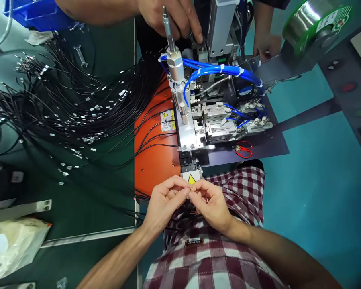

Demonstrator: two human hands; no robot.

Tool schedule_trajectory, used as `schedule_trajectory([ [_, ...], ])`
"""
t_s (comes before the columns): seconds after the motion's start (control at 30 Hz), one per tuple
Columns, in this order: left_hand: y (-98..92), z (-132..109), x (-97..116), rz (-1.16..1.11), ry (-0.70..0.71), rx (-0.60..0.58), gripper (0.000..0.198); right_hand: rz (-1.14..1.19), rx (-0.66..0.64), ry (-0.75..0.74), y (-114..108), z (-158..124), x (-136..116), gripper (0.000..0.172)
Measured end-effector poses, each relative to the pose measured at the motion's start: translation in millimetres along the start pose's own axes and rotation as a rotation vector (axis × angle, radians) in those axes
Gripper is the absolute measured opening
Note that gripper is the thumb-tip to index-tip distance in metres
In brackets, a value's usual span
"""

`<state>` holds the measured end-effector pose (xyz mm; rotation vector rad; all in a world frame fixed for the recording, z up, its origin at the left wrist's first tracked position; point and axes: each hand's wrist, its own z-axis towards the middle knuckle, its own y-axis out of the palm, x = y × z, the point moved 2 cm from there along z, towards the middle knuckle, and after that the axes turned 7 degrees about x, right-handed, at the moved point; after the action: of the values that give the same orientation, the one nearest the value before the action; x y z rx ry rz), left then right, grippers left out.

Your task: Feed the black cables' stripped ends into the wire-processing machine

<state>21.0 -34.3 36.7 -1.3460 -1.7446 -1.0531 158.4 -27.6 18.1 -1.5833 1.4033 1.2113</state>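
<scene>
Watching remotely, I see the left hand [164,202] and right hand [212,204] closed in fingertip pinches on a wire-like strand [192,188] between them, neither hand nearer. Its visible length runs roughly crosswise, just on the wearer's side of the yellow warning triangle [191,179]; thin, pale, its ends hidden.

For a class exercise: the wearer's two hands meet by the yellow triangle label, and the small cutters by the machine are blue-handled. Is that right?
Not quite: the small cutters are red-handled, not blue-handled, as the head view shows. The left hand and right hand meet by the yellow triangle label.
</scene>
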Motion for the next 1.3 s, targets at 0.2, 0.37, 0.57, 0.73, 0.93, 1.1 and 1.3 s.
schedule_trajectory([
  [0.2,-1.4,2,-5,0.024,-0.044,0.049,0.013,-0.242,0.027,-0.174,-22,6,-7,0.008],
  [0.37,-1.6,1,-6,-0.008,-0.071,0.042,0.012,-0.299,0.066,-0.279,-36,9,-16,0.007],
  [0.57,-2.8,2,-9,-0.009,-0.084,0.026,0.011,-0.155,-0.028,-0.071,-32,14,-15,0.011],
  [0.73,-1.6,3,-6,-0.001,-0.08,0.0,0.01,-0.024,-0.1,0.102,-32,20,-17,0.016],
  [0.93,2.0,1,-1,0.07,-0.029,0.015,0.01,-0.145,-0.196,0.087,-34,26,-24,0.016],
  [1.1,3.0,-1,-1,0.139,0.039,0.033,0.009,-0.259,-0.241,-0.001,-36,30,-32,0.012],
  [1.3,5.3,-2,-2,0.175,0.087,0.042,0.006,-0.446,-0.302,-0.118,-40,30,-43,0.013],
])
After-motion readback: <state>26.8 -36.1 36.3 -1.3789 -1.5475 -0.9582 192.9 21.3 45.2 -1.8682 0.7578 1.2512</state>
